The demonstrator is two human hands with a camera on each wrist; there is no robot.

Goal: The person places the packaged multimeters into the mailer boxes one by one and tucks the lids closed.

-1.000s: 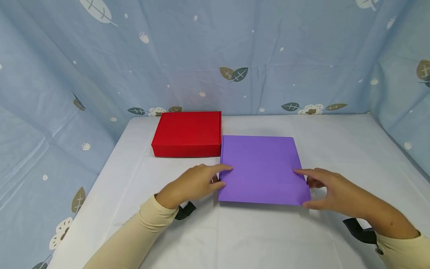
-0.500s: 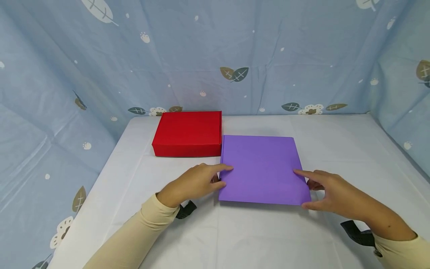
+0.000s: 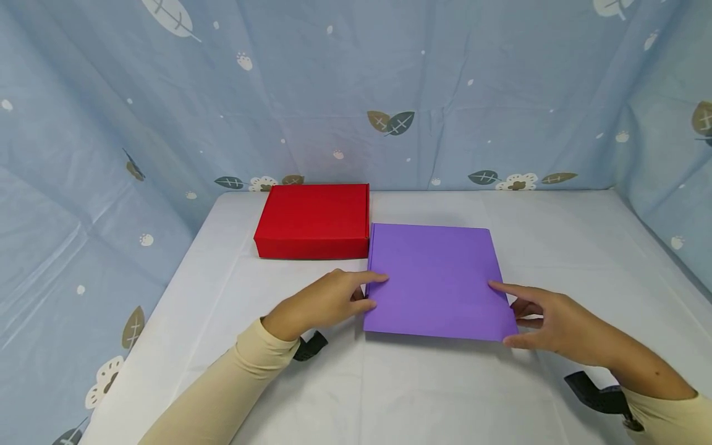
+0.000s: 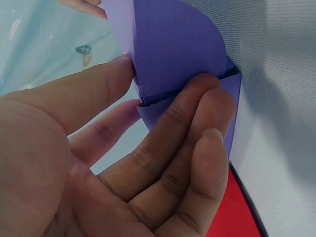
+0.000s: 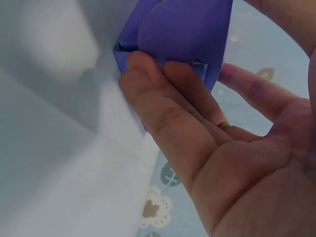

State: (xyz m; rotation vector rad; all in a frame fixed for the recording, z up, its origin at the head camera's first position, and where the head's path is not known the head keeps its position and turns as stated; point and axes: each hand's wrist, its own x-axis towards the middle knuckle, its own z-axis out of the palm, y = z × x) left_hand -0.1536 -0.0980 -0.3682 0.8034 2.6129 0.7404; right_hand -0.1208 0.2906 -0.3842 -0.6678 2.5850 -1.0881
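Note:
A flat purple cardboard box (image 3: 436, 278) lies on the white-covered table, its lid's front edge casting a shadow below. My left hand (image 3: 322, 303) holds its left side, with index finger and thumb on the lid. In the left wrist view, the curled fingers (image 4: 173, 133) lie against the side wall, below a rounded side flap (image 4: 177, 49). The opposite side is held by my right hand (image 3: 562, 321), index fingertip on the lid and thumb at the front corner. A matching rounded flap (image 5: 182, 29) shows in the right wrist view, beside that hand's bent fingers.
A closed red cardboard box (image 3: 314, 213) stands at the back left, right beside the purple box's far left corner. Behind the table (image 3: 445, 395) hangs a blue curtain (image 3: 334, 80) with leaf prints, which also runs along both sides.
The head view has shifted slightly. My right hand's lower fingers show a little more spread beside the box. Both hands keep their places on the purple box.

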